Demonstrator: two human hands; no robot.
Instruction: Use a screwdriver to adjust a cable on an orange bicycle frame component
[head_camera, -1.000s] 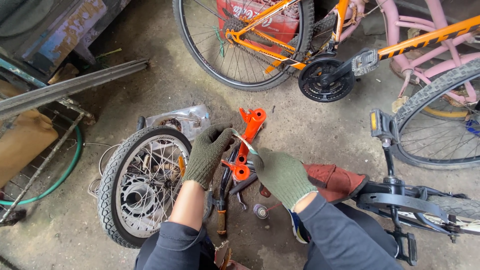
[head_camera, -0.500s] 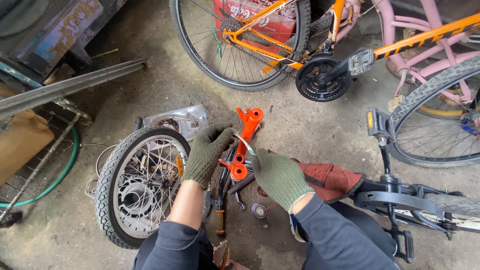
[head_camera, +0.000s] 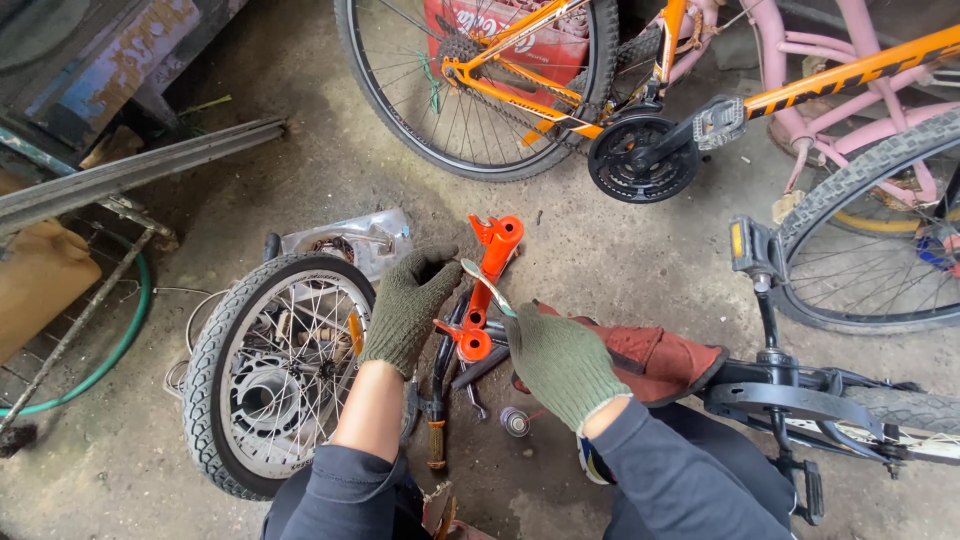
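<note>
Mid-job: right hand (head_camera: 560, 362) pinching flat wrench (head_camera: 487, 284); left hand (head_camera: 405, 305) fingers curled near its far tip, grip unclear; orange fork (head_camera: 487, 290) loose on floor, wheel (head_camera: 270, 365) lying off to left.

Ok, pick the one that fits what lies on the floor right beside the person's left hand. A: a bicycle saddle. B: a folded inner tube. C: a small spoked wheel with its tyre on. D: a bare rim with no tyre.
C: the small spoked wheel lies flat on the concrete with its tyre on, just beside the gloved left hand.
</note>
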